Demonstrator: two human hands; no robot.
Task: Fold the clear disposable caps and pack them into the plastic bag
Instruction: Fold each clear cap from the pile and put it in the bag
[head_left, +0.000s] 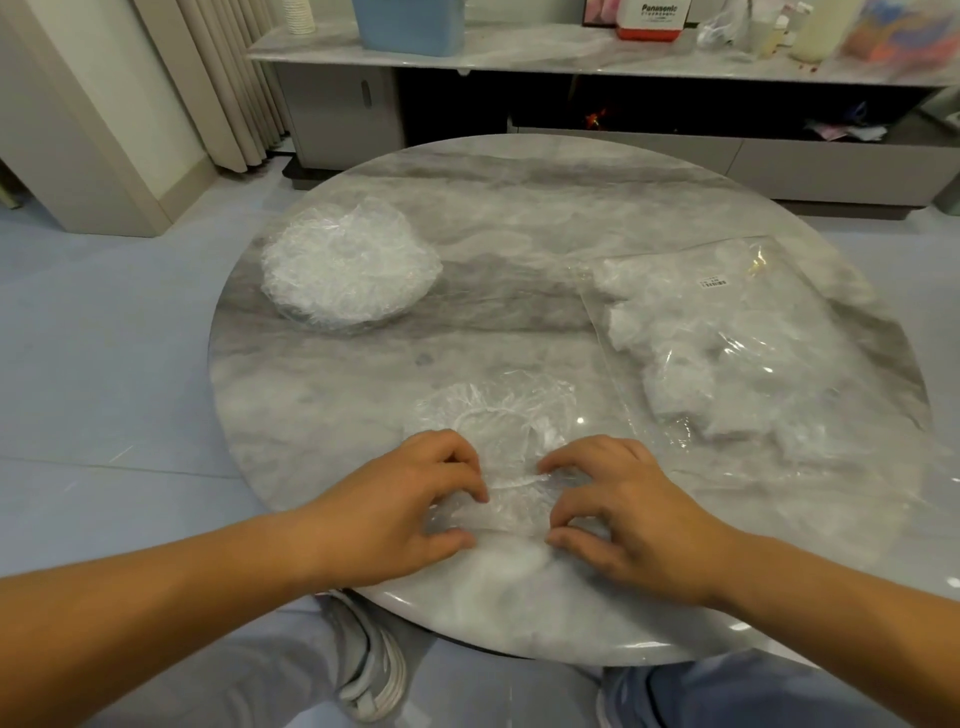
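In the head view, a round marble tabletop (519, 218) is seen from above, with both forearms reaching in over its near edge. A single clear cap (498, 415) lies flat close to the near edge, about midway across, its gathered elastic ring visible through the film. The near part of this cap is pinched by the left hand (410, 499), whose fingers are curled with the thumb brought in beneath them. The same part is pinched from the other side by the right hand (618, 504), its fingers bent in the same way. The two hands are set near each other, fingertips facing, with a crumpled strip of film between them.

A stack of caps (348, 270), puffed and round, is placed toward the far left edge of the tabletop, well apart from the hands. A plastic bag (753, 343) lies flat along the right edge. White folded caps are seen inside it, and a small label (712, 282) is stuck near its far end.

Beyond the tabletop, a low cabinet (571, 57) with a marble top is seen. A blue bin (410, 23) and a red and white box (652, 18) are carried on it. A pale curtain (234, 78) hangs at the far left. A grey shoe (374, 670) is seen below the near edge.
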